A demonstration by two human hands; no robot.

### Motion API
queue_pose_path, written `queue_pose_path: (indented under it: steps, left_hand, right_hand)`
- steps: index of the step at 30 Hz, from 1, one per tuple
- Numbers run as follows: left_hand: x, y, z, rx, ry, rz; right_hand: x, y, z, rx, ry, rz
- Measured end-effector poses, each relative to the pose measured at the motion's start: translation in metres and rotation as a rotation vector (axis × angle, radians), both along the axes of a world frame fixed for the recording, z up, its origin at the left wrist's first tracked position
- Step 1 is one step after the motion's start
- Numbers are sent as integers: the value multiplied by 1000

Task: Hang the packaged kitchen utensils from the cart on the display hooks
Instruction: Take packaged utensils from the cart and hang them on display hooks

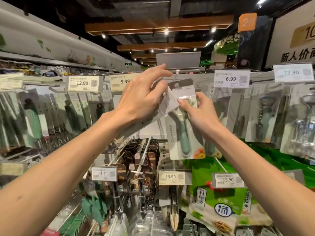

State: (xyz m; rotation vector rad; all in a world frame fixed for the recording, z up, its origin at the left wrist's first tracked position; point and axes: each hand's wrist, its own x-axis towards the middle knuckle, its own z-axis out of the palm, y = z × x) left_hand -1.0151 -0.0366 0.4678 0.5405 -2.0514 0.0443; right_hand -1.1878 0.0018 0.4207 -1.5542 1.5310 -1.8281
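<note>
A packaged peeler [184, 133] with a pale green handle hangs in front of me, its grey card top at a display hook [177, 73]. My right hand [196, 109] pinches this package near the blade, just below the card's hole. My left hand [143, 96] grips a bundle of similar grey-carded packages [167, 101], tilted and pressed against the left side of the hanging one, with its index finger stretched up toward the hook. The cart is not in view.
Rows of packaged utensils hang on hooks to the left [34, 116] and right [265, 116], under price tags such as 5.99 [122, 81] and 6.99 [231, 79]. Lower hooks carry dark packs [136, 167]. Green bags [221, 201] sit at lower right.
</note>
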Motion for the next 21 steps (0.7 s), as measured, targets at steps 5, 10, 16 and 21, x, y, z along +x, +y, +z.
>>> queue_pose_path:
  steps: [5, 10, 16, 21]
  left_hand:
    - [10, -11, -2, -91, -167, 35]
    - [15, -9, 6, -14, -140, -19]
    - [18, -9, 11, 69, -123, -80]
    - [3, -3, 0, 103, 34, -109]
  right_hand:
    - [-3, -26, -7, 89, -30, -55]
    - [-2, -43, -13, 183, 50, -145]
    - [10, -16, -35, 117, 273, -275]
    - [36, 39, -46, -144, 28, 103]
